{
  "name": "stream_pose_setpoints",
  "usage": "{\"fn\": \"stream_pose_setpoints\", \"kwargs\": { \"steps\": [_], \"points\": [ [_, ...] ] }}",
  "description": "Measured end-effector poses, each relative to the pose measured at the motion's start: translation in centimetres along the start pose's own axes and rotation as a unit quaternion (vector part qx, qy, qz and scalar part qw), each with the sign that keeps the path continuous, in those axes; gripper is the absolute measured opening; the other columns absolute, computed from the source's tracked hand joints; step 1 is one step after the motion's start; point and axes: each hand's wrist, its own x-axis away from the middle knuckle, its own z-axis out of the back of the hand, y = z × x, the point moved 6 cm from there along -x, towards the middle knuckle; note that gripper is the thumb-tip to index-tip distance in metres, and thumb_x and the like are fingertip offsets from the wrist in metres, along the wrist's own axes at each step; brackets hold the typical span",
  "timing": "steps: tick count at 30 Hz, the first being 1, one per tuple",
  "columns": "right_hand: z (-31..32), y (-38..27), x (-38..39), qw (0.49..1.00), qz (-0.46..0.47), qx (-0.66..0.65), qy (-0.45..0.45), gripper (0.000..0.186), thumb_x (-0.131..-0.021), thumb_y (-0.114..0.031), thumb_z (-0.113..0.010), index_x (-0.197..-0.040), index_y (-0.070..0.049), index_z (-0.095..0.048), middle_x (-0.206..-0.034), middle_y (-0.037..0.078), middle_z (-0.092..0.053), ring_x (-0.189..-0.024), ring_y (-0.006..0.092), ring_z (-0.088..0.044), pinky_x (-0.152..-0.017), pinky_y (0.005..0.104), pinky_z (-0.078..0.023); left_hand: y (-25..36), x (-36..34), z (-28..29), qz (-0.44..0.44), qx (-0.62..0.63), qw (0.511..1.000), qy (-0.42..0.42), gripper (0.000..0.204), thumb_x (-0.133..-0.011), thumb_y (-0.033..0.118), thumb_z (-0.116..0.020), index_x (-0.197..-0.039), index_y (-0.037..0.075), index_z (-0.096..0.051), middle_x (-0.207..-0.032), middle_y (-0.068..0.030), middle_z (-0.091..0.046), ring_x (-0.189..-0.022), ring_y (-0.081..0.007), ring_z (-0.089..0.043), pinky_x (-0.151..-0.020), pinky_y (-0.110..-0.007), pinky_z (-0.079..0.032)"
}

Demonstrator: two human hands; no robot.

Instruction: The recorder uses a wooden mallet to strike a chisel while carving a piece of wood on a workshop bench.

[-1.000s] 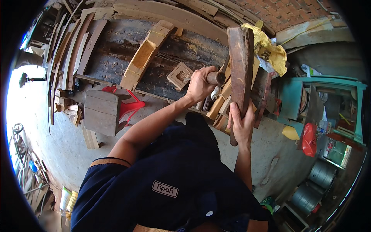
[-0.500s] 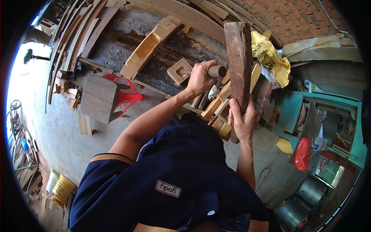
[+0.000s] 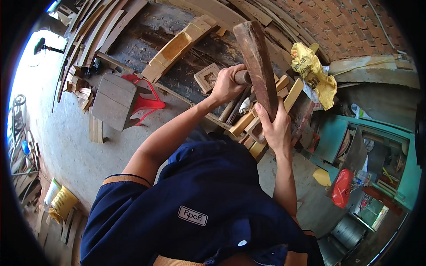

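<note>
L hand fisted, R hand prob. likewise, both arms fwd.

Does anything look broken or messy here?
Yes. The thick brown wooden mallet in the right hand looks scuffed, its sides patchy. A crumpled yellow sack lies bunched up near the red brick wall. The dark wooden bench looks blotchy, not smooth.

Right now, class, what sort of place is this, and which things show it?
Probably a woodworking shop: there are many long boards, a block with a carved hollow on the bench, and a wooden mallet in the right hand.
</note>
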Motion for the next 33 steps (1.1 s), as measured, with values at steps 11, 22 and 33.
{"fn": "stream_pose_setpoints", "kwargs": {
  "steps": [11, 22, 33],
  "points": [
    [-0.7, 2.5, 1.3, 0.984, -0.049, -0.170, -0.018, 0.045, -0.096, -0.042, -0.066, -0.107, 0.000, -0.057, -0.069, 0.003, -0.057, -0.043, 0.0090, -0.052, -0.039, 0.0249, -0.042, -1.7, -1.9, 3.3, 0.063, 0.031, 0.998, 0.001, 0.018, -0.086, 0.017, -0.078, -0.085, 0.007, -0.062, -0.072, 0.0018, -0.060, -0.066, -0.0099, -0.057, -0.065, -0.030, -0.050],
    [-0.3, 3.5, 1.3, 0.982, -0.053, -0.181, -0.013, 0.045, -0.097, -0.040, -0.067, -0.111, 0.001, -0.056, -0.073, 0.004, -0.059, -0.045, 0.0091, -0.053, -0.039, 0.0240, -0.042, -1.7, -2.7, 5.4, 0.114, 0.040, 0.992, 0.045, 0.028, -0.085, 0.023, -0.082, -0.081, 0.006, -0.061, -0.067, 0.0054, -0.055, -0.063, -0.0051, -0.049, -0.061, -0.028, -0.044],
    [3.3, -3.0, 0.8, 0.967, 0.095, -0.227, 0.063, 0.042, -0.102, -0.029, -0.056, -0.125, 0.004, -0.045, -0.077, 0.007, -0.055, -0.052, 0.0131, -0.052, -0.045, 0.0262, -0.046, -0.3, -0.2, 0.7, 0.042, -0.005, 0.998, -0.054, 0.025, -0.086, 0.021, -0.079, -0.086, 0.006, -0.059, -0.072, -0.0018, -0.058, -0.068, -0.0095, -0.050, -0.064, -0.030, -0.045]
  ]
}}
